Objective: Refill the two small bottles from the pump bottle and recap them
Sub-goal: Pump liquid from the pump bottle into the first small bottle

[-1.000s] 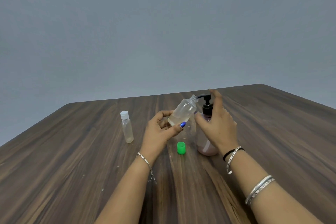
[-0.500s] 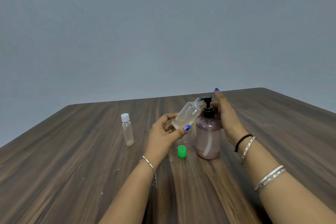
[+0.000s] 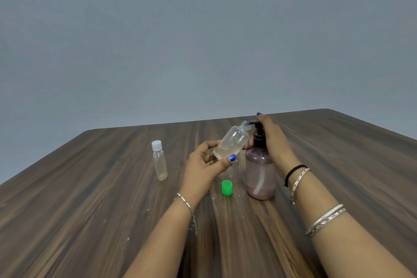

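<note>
Left hand [image 3: 204, 168]: I pinch the uncapped bottle [image 3: 232, 141] at its base, centre frame, tilted, mouth at the spout.
Capped bottle [image 3: 159, 160]: upright, left of centre.
Green cap [image 3: 226, 187]: on the table [image 3: 90, 210], between my hands.
Pump bottle [image 3: 260, 175]: upright, right of centre.
Right hand [image 3: 274, 142]: fingers resting on the pump head.

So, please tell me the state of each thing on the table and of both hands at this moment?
Open bottle: uncapped, tilted, mouth at the pump spout, a little liquid inside.
Left hand: holds the open bottle.
Pump bottle: upright on the table, low on liquid.
Right hand: rests on the pump head.
Green cap: off, standing on the table.
Second small bottle: upright, white cap on.
</note>
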`<state>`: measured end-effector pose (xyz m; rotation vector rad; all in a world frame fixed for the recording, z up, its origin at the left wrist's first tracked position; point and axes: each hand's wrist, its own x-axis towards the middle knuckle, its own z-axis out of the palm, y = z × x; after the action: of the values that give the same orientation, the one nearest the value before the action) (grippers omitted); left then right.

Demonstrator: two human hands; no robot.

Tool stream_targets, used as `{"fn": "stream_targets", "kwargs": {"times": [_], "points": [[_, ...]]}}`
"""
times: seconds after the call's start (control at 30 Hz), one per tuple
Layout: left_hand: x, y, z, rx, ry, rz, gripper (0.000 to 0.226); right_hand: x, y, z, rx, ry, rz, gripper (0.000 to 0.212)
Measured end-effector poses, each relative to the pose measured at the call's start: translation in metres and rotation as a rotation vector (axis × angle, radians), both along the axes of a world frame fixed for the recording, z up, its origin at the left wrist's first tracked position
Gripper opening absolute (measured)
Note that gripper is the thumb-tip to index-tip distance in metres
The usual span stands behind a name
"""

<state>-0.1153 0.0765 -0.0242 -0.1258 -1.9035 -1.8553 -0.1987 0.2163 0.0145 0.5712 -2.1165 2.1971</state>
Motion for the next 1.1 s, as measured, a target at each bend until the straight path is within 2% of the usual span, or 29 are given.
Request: {"fn": "stream_targets", "kwargs": {"times": [0.2,0.3,0.5,0.7,0.9,1.1], "points": [[0.0,0.0,0.0,0.013,0.004,-0.009,0.034,0.0,-0.001,-0.004,-0.014,-0.027,0.003,0.067],[0.0,0.0,0.0,0.015,-0.001,-0.009,0.034,0.006,0.002,-0.001,-0.07,-0.048,0.015,0.056],[-0.001,-0.001,-0.003,-0.007,-0.015,-0.004,0.036,0.003,0.002,-0.001,-0.033,0.04,-0.061,0.045],[-0.003,-0.001,-0.002,0.01,-0.008,-0.012,0.036,-0.003,0.0,-0.011,0.013,0.054,-0.068,0.062],[-0.003,-0.002,-0.005,-0.001,-0.015,-0.013,0.035,-0.001,0.0,-0.008,-0.074,0.061,-0.065,0.044],[-0.004,-0.002,-0.005,0.0,-0.02,-0.013,0.035,0.0,0.0,-0.01,-0.1,0.073,-0.079,0.042]]}}
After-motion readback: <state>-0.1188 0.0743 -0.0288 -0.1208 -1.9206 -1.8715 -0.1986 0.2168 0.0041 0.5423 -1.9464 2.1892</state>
